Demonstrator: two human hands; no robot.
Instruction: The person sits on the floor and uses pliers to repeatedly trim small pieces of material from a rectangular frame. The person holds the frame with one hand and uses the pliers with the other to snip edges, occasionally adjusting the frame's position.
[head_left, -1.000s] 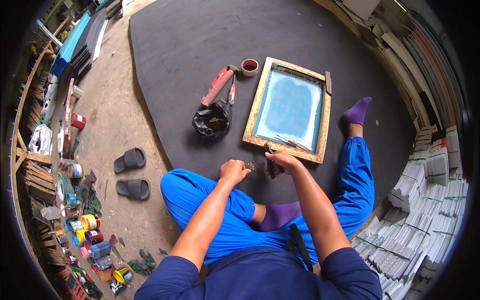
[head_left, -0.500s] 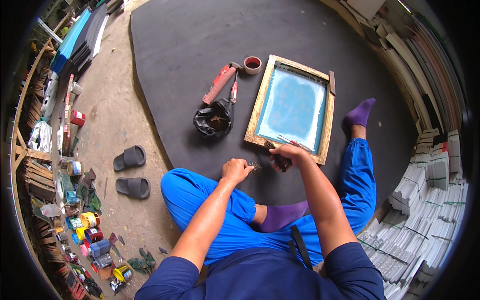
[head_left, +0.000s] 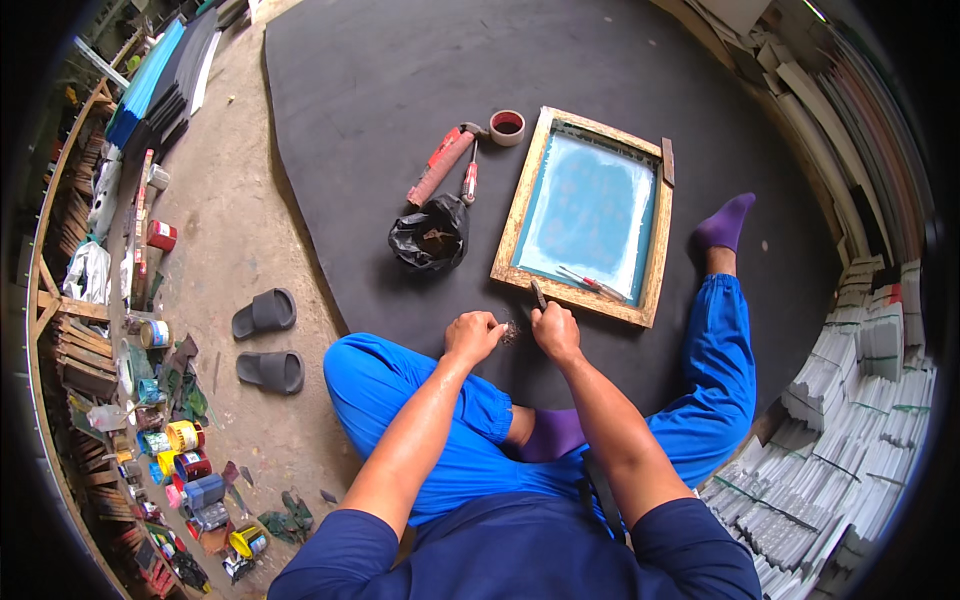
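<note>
Drawing back from the wooden screen frame (head_left: 588, 215), the right hand (head_left: 556, 332) grips a small tool (head_left: 538, 293) just off its near edge. Left hand (head_left: 474, 336) pinches small dark bits (head_left: 511, 333) beside it; open dark mat (head_left: 400, 90) lies beyond.

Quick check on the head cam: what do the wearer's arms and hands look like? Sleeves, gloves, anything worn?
Both forearms come in bare from the lower edge. Short dark navy sleeves end above the elbows. The left hand and right hand are bare: no gloves. No watch, bands or rings show, though the view is too small to rule out a thin ring. No markings visible on the arms.
</note>
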